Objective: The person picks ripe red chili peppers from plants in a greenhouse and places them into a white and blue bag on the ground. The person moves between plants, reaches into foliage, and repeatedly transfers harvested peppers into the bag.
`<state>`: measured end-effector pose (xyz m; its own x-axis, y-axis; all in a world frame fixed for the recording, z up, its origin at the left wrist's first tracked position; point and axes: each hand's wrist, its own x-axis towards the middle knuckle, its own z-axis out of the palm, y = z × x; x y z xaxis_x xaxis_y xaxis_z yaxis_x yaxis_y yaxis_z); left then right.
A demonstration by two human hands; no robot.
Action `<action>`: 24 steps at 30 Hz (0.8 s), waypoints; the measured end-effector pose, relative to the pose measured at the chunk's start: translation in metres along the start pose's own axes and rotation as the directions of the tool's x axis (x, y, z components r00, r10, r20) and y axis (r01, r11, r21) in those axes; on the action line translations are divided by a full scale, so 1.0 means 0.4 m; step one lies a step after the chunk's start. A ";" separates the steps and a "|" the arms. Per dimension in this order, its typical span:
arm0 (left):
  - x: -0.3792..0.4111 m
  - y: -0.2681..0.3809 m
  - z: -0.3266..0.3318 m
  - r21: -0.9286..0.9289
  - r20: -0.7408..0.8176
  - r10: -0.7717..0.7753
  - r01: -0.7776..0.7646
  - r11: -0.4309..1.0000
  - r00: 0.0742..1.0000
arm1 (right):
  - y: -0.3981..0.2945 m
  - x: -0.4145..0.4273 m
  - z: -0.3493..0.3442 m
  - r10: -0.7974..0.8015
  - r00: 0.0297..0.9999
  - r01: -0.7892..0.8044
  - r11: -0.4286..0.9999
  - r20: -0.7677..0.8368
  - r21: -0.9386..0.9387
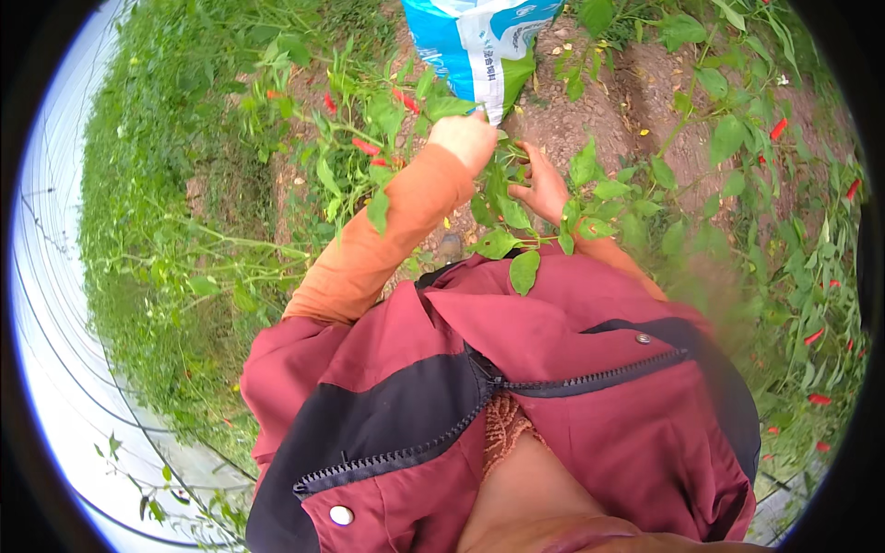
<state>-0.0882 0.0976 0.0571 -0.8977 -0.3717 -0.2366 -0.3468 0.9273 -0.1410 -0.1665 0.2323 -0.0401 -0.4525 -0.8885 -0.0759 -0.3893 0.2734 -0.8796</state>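
My left hand (pixel 463 142) is curled among the leaves of a pepper plant (pixel 515 214), just below the bottom of a printed sack. Its fingertips are hidden, so whether it grips a stem does not show. To its right, my right hand (pixel 543 183) reaches in from the other side, thumb and fingers apart beside thin green stems. Left of my left hand hang red chili peppers, one bright pepper (pixel 406 101) near the sack and another pepper (pixel 365 146) closer to my orange sleeve (pixel 387 235).
The blue, white and green sack (pixel 477 48) bears writing and stands on bare soil (pixel 574 104). Dense green plants (pixel 159 159) fill the left side. More chili plants with red peppers (pixel 779 129) line the right. Pale greenhouse sheeting (pixel 52 276) curves along the left rim.
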 end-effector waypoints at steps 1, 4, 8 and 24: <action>-0.008 -0.022 0.020 -0.056 0.024 0.020 -0.018 0.998 1.000 | 0.002 0.006 0.008 -0.066 0.998 0.066 0.998 -0.020 -0.013; -0.048 -0.078 0.089 -0.226 0.084 0.102 -0.080 0.971 0.991 | -0.005 0.010 0.050 -0.202 0.979 0.200 0.979 0.030 0.047; -0.067 -0.103 0.157 -0.358 0.070 0.288 -0.245 0.901 0.955 | 0.098 0.041 0.110 -0.155 0.973 0.141 0.986 0.173 0.091; 0.019 -0.187 0.141 -0.686 0.180 -0.263 -0.071 -0.725 0.948 | 0.022 0.030 0.047 -0.120 0.926 0.164 0.982 -0.358 0.094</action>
<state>-0.0536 0.0230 0.0116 -0.7111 -0.6039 -0.3601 0.1284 -0.6151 0.7780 -0.1601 0.2171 -0.0577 -0.6597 -0.7234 0.2036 -0.3810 0.0884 -0.9203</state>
